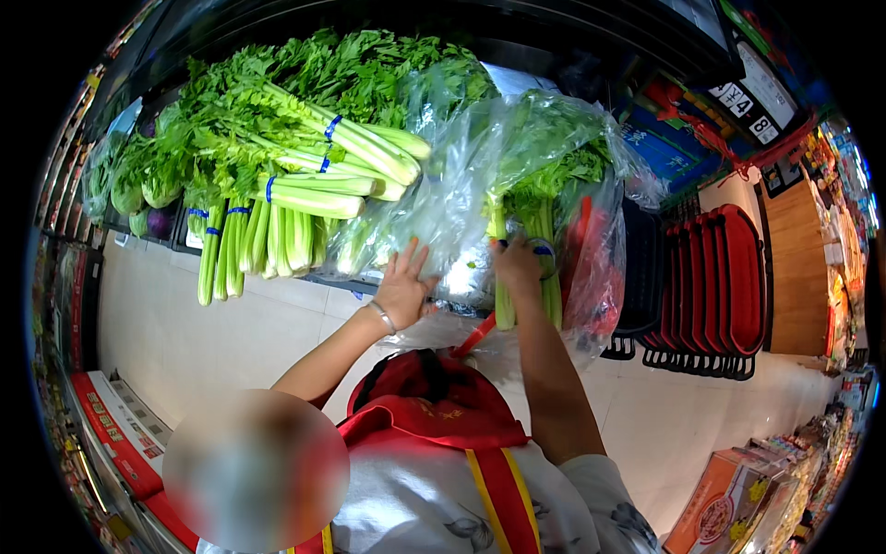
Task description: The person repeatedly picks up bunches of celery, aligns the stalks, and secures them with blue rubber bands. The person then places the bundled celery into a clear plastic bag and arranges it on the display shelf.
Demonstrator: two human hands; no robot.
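My left hand (407, 287), with a bangle on its wrist, lies with fingers spread at the near edge of a large clear plastic bag (457, 187). Over on the right, my right hand (518, 266) is at the stalks of a celery bunch (549, 298) inside the opened plastic; its fingertips are partly hidden, so its grip cannot be told. Beside that bunch, something red (578, 242) shows through the plastic. Left of the bag, celery bunches (318, 197) with blue bands are piled, leaves towards the back, several stalk ends pointing at me.
Leafy greens and a purple vegetable (160, 221) stand at the far left of the display. Nested red shopping baskets (716, 277) are at the right, beneath a price sign (751, 97). A printed carton (727, 498) sits at the lower right on the tiled floor's far side.
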